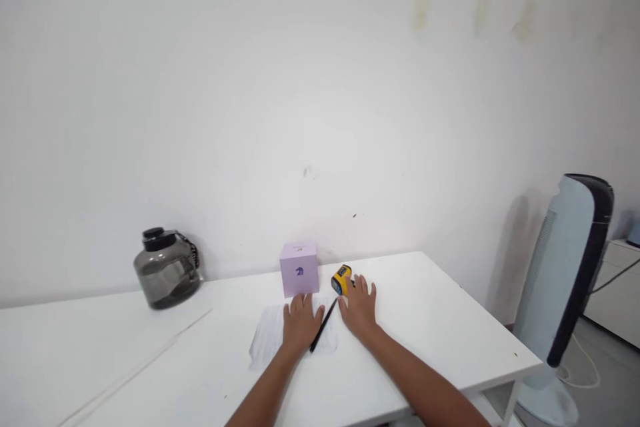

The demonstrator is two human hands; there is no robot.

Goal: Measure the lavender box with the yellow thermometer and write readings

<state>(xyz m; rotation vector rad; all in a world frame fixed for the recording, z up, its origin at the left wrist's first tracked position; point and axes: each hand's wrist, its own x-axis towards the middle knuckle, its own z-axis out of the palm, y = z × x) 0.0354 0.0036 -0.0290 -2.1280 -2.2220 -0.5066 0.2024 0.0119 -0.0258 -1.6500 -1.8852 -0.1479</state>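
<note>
My left hand [301,324] lies palm down on a thin whitish sheet [267,335], fingers apart. Its fingertips reach the lower front of a lilac box [300,272] with a dark emblem; whether they touch it I cannot tell. Between my hands a black pen [323,327] rests at a slant, close to the left thumb. My right hand [361,307] is spread on the table beside a yellow and black tape measure [342,279]. Its fingers overlap the tape measure's right side in view, without being wrapped round it.
A big grey see-through water bottle [167,273] with a black lid stands at the left against the wall. The white table [425,327] ends at the right, where a tower fan [555,280] stands on the floor. A long thin line [145,363] crosses the tabletop at left.
</note>
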